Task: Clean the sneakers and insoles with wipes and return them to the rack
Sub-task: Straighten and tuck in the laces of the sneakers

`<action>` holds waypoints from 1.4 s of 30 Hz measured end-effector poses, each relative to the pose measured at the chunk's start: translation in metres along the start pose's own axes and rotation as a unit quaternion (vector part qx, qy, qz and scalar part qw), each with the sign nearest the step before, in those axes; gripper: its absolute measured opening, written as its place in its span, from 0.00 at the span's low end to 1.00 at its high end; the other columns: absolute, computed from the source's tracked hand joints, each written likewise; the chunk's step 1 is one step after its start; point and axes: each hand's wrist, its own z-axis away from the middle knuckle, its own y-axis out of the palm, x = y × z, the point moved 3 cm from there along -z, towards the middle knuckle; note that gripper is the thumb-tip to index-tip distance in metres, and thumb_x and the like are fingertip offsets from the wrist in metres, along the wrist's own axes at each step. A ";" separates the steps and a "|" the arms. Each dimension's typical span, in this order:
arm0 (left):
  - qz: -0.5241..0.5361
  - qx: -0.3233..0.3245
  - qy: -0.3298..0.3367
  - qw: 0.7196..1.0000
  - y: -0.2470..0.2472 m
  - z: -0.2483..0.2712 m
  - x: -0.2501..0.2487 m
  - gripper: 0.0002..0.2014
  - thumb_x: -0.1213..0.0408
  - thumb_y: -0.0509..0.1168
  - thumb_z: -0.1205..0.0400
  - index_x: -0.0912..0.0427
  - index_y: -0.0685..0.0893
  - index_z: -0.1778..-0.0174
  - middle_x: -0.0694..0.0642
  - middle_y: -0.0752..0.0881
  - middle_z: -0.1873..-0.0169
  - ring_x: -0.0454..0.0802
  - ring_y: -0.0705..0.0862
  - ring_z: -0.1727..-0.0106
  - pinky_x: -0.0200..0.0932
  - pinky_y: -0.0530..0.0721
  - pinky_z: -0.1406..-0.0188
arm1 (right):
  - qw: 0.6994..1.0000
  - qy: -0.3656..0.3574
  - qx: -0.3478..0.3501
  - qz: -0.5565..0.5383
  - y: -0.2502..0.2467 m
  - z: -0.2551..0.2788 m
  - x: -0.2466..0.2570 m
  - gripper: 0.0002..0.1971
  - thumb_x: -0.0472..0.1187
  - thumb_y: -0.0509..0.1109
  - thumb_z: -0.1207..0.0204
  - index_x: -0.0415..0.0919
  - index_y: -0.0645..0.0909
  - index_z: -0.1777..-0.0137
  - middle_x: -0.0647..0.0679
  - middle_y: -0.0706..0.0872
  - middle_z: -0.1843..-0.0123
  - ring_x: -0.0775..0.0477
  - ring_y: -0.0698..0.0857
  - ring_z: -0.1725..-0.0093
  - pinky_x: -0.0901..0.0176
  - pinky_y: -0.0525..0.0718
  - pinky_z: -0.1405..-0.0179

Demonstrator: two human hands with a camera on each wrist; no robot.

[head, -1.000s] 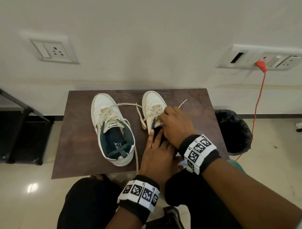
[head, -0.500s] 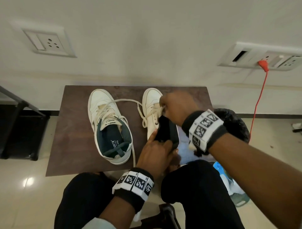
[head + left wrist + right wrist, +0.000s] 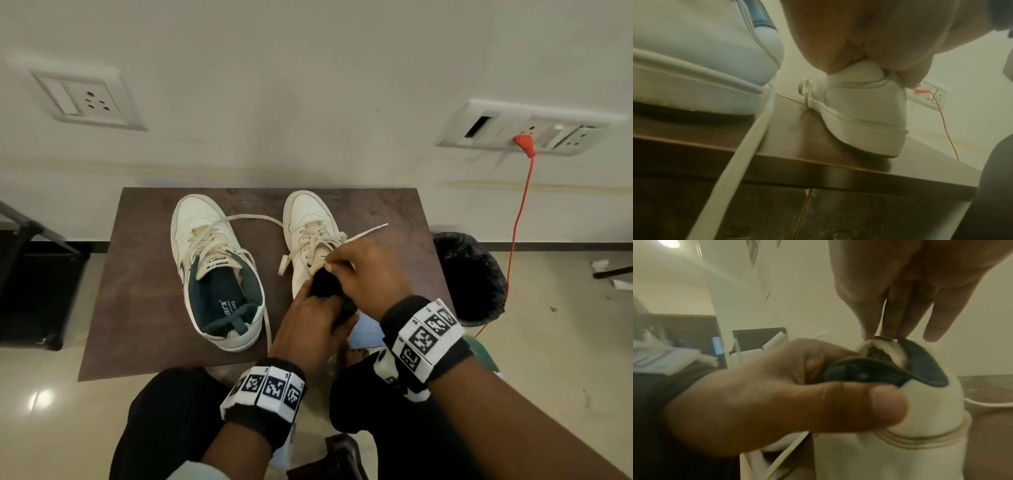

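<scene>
Two white sneakers stand on a brown table (image 3: 137,274). The left sneaker (image 3: 205,226) shows its green lining and insole (image 3: 219,294); nothing touches it. My left hand (image 3: 308,318) grips the heel of the right sneaker (image 3: 308,219), with the thumb (image 3: 818,405) pressed on the dark collar. In the left wrist view that heel (image 3: 859,113) is tipped slightly off the table. My right hand (image 3: 356,270) reaches down at the front of the opening and pinches the tongue there. The inside of this sneaker is hidden by both hands.
A blue and white packet (image 3: 366,332) lies on the table under my right wrist. A black-lined bin (image 3: 469,277) stands right of the table, beside an orange cable (image 3: 517,222). A black rack (image 3: 34,284) is at the left. My knees touch the table's near edge.
My right hand came back from over the laces to the opening and dropped lower. The dark opening, lifted half a second ago, sits lower between my hands. The left hand kept its grip.
</scene>
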 end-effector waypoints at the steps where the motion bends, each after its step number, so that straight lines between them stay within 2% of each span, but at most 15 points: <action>1: 0.004 -0.004 0.006 1.000 0.000 0.002 0.000 0.10 0.55 0.65 0.19 0.58 0.84 0.58 0.54 0.87 0.63 0.52 0.80 0.51 0.35 0.66 0.42 | 0.997 0.036 -0.037 -0.065 -0.003 0.000 -0.005 0.07 0.43 0.70 0.24 0.44 0.89 0.56 0.52 0.90 0.60 0.51 0.86 0.58 0.51 0.85 0.53; 3: 0.033 -0.046 0.012 0.998 -0.004 0.008 -0.001 0.10 0.54 0.64 0.18 0.57 0.83 0.55 0.52 0.85 0.59 0.48 0.78 0.52 0.38 0.72 0.41 | 0.979 0.107 -0.101 -0.141 -0.009 -0.003 -0.016 0.13 0.50 0.69 0.23 0.42 0.87 0.63 0.51 0.88 0.67 0.52 0.85 0.65 0.50 0.85 0.59; 5: 0.057 -0.146 -0.008 0.988 -0.018 0.010 -0.003 0.12 0.54 0.60 0.17 0.58 0.83 0.55 0.51 0.83 0.57 0.48 0.78 0.53 0.41 0.75 0.51 | 0.962 0.159 -0.148 -0.163 -0.014 -0.011 -0.032 0.22 0.53 0.66 0.23 0.34 0.82 0.68 0.39 0.85 0.72 0.39 0.83 0.71 0.43 0.85 0.66; 7: 0.070 -0.242 -0.066 0.965 -0.035 0.005 0.001 0.10 0.58 0.59 0.15 0.58 0.82 0.55 0.48 0.80 0.58 0.48 0.79 0.56 0.41 0.76 0.57 | 0.957 0.191 -0.130 -0.178 -0.012 -0.020 -0.042 0.24 0.54 0.65 0.24 0.30 0.82 0.67 0.32 0.85 0.68 0.31 0.84 0.68 0.37 0.85 0.67; 9: 0.059 -0.272 -0.138 0.951 -0.048 -0.008 0.010 0.06 0.66 0.60 0.16 0.59 0.82 0.48 0.51 0.81 0.53 0.50 0.80 0.51 0.41 0.77 0.53 | 0.966 0.187 -0.093 -0.153 -0.008 -0.027 -0.045 0.17 0.47 0.66 0.23 0.32 0.83 0.63 0.36 0.87 0.64 0.36 0.84 0.66 0.43 0.86 0.63; 10: 0.046 -0.253 -0.168 0.952 -0.052 -0.016 0.015 0.10 0.70 0.59 0.16 0.59 0.81 0.41 0.53 0.81 0.47 0.51 0.80 0.45 0.40 0.76 0.47 | 0.969 0.178 -0.085 -0.148 -0.006 -0.030 -0.045 0.09 0.40 0.66 0.22 0.36 0.84 0.58 0.41 0.88 0.59 0.43 0.84 0.64 0.49 0.85 0.59; 12: 0.016 -0.179 -0.197 0.964 -0.053 -0.031 0.026 0.18 0.72 0.58 0.16 0.57 0.77 0.30 0.54 0.80 0.36 0.52 0.76 0.34 0.41 0.72 0.38 | 0.971 0.152 -0.056 -0.178 -0.002 -0.034 -0.041 0.13 0.30 0.65 0.23 0.39 0.84 0.42 0.50 0.86 0.49 0.56 0.83 0.57 0.56 0.84 0.51; 16: -0.006 -0.114 -0.184 0.976 -0.046 -0.049 0.038 0.14 0.68 0.59 0.15 0.55 0.83 0.35 0.54 0.84 0.41 0.53 0.81 0.40 0.45 0.75 0.41 | 0.982 0.091 -0.015 -0.163 0.012 -0.039 -0.045 0.13 0.30 0.66 0.22 0.43 0.86 0.43 0.59 0.85 0.53 0.71 0.80 0.55 0.82 0.77 0.51; 21: -0.025 -0.125 -0.183 0.975 -0.044 -0.050 0.043 0.12 0.64 0.57 0.14 0.58 0.83 0.41 0.55 0.83 0.47 0.53 0.81 0.48 0.46 0.76 0.50 | 0.979 0.069 -0.072 -0.176 0.026 -0.025 -0.067 0.06 0.39 0.67 0.20 0.47 0.86 0.51 0.56 0.87 0.56 0.61 0.84 0.55 0.63 0.82 0.53; 27: 0.034 -0.192 -0.135 0.971 -0.054 -0.048 0.036 0.09 0.62 0.50 0.13 0.56 0.75 0.50 0.48 0.77 0.60 0.43 0.74 0.60 0.42 0.73 0.61 | 0.965 0.030 -0.119 -0.233 0.016 -0.030 -0.057 0.05 0.43 0.64 0.22 0.47 0.81 0.55 0.57 0.85 0.62 0.59 0.84 0.58 0.72 0.79 0.57; 29: 0.045 -0.193 -0.118 0.973 -0.055 -0.050 0.033 0.08 0.62 0.50 0.13 0.55 0.74 0.52 0.43 0.75 0.65 0.40 0.73 0.65 0.38 0.71 0.64 | 0.960 0.011 -0.128 -0.249 0.010 -0.030 -0.054 0.05 0.42 0.64 0.23 0.45 0.81 0.56 0.55 0.85 0.62 0.57 0.84 0.59 0.69 0.80 0.58; 32: -0.009 -0.203 -0.063 0.977 -0.062 -0.053 0.029 0.07 0.68 0.54 0.15 0.58 0.76 0.53 0.44 0.72 0.64 0.40 0.70 0.64 0.35 0.67 0.65 | 0.956 0.008 -0.146 -0.254 0.002 -0.026 -0.055 0.05 0.38 0.65 0.24 0.46 0.81 0.57 0.55 0.85 0.63 0.57 0.83 0.61 0.67 0.79 0.60; 37: -0.145 -0.156 -0.046 0.976 -0.075 -0.048 0.037 0.11 0.73 0.53 0.26 0.57 0.75 0.52 0.56 0.78 0.65 0.54 0.76 0.66 0.45 0.72 0.68 | 0.970 0.056 -0.135 -0.195 -0.008 -0.017 -0.078 0.06 0.36 0.68 0.24 0.47 0.84 0.59 0.51 0.85 0.68 0.53 0.81 0.66 0.59 0.78 0.64; 39: -0.187 -0.126 -0.096 0.969 -0.082 -0.042 0.044 0.12 0.79 0.59 0.29 0.61 0.80 0.53 0.60 0.81 0.64 0.60 0.80 0.65 0.48 0.73 0.69 | 0.968 0.109 -0.142 -0.174 -0.015 -0.012 -0.103 0.08 0.33 0.69 0.24 0.46 0.85 0.58 0.56 0.85 0.67 0.58 0.82 0.65 0.59 0.80 0.57; 42: -0.243 -0.106 -0.149 0.952 -0.089 -0.034 0.056 0.15 0.81 0.65 0.32 0.62 0.83 0.54 0.62 0.83 0.64 0.64 0.82 0.66 0.52 0.77 0.74 | 0.968 0.174 -0.131 -0.122 -0.024 -0.002 -0.132 0.06 0.32 0.71 0.26 0.42 0.88 0.59 0.50 0.87 0.64 0.51 0.85 0.61 0.51 0.84 0.50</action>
